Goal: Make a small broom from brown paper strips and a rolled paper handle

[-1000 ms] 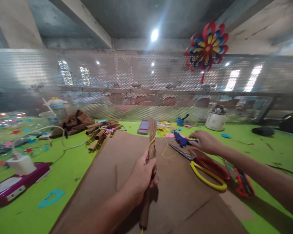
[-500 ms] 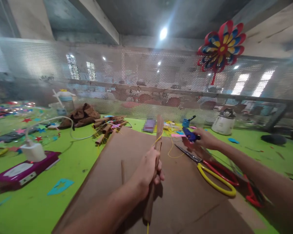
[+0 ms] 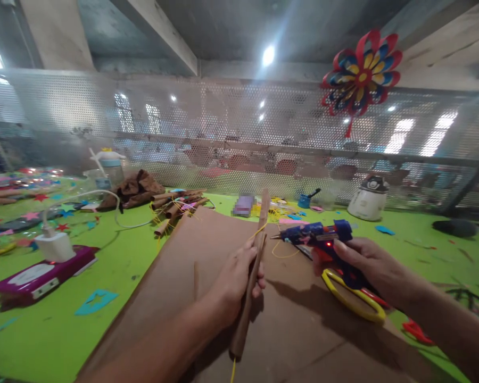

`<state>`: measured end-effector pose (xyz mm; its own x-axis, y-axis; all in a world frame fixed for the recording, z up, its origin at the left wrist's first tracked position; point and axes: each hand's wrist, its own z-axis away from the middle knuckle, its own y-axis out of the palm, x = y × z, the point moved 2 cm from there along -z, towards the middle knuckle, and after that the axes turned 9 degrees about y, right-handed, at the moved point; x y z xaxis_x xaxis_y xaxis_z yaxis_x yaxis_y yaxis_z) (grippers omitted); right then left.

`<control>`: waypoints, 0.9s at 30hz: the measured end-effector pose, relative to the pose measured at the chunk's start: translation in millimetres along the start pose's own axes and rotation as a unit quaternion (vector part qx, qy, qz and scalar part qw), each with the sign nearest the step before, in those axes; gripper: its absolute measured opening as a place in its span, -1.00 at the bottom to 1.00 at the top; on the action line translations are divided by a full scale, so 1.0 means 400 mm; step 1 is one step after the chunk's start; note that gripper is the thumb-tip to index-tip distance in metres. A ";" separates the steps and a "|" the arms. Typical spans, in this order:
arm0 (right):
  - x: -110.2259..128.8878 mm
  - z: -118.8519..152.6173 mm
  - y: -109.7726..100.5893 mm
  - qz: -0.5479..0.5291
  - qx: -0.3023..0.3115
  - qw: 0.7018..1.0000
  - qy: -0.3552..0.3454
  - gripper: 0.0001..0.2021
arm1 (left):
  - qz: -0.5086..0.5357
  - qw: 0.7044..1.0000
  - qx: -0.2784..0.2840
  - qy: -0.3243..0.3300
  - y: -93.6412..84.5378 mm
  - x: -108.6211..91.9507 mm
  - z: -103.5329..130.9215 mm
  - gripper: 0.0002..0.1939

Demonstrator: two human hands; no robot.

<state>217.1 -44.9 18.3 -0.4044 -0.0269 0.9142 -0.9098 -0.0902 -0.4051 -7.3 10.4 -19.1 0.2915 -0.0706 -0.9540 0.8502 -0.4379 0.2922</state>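
My left hand (image 3: pixel 239 276) is wrapped round a long brown paper roll (image 3: pixel 245 319), tilted over the brown board (image 3: pixel 175 255). Yellow string hangs from the roll's lower end and crosses it near the top. A blue glue gun (image 3: pixel 315 232) with a small red light is gripped in my right hand (image 3: pixel 367 260); its tip points left, close to the roll. Beneath that hand lie scissors with yellow and red handles (image 3: pixel 353 303), their blades partly hidden. A thin brown stick (image 3: pixel 196 279) rests on the board left of my left hand.
At the left are a purple power strip (image 3: pixel 43 276) with a white plug and a blue cutout (image 3: pixel 96 301). Several string-tied rolls (image 3: pixel 179 207) and brown cloth (image 3: pixel 138 189) lie behind. A white container (image 3: pixel 368 199) stands at the back right, before a perforated screen (image 3: pixel 223 122).
My right hand has moved nearer and turned the glue gun so that its tip points left at the roll. The roll in my left hand has tilted slightly.
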 end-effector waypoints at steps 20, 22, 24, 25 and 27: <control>-0.003 0.012 0.022 0.174 -0.085 0.980 -0.048 -0.57 | 0.030 0.999 0.023 -0.017 0.019 -0.017 0.014 -0.81; -0.004 0.014 0.024 0.174 -0.081 0.980 -0.048 -0.58 | 0.029 0.999 0.030 -0.013 0.018 -0.017 0.013 -0.82; -0.004 0.015 0.024 0.175 -0.080 0.980 -0.050 -0.59 | 0.029 0.999 0.027 -0.010 0.017 -0.017 0.012 -0.83; -0.004 0.014 0.024 0.177 -0.082 0.979 -0.050 -0.59 | 0.031 0.999 0.026 -0.010 0.017 -0.017 0.012 -0.82; -0.003 0.012 0.022 0.181 -0.092 0.978 -0.054 -0.58 | 0.036 0.999 0.025 -0.017 0.019 -0.014 0.013 -0.81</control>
<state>209.9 -50.4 13.7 -0.6996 -0.1303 0.7025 -0.7145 0.1251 -0.6884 -4.9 2.9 -11.8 0.3350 -0.1326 -0.9328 0.8044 -0.4752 0.3564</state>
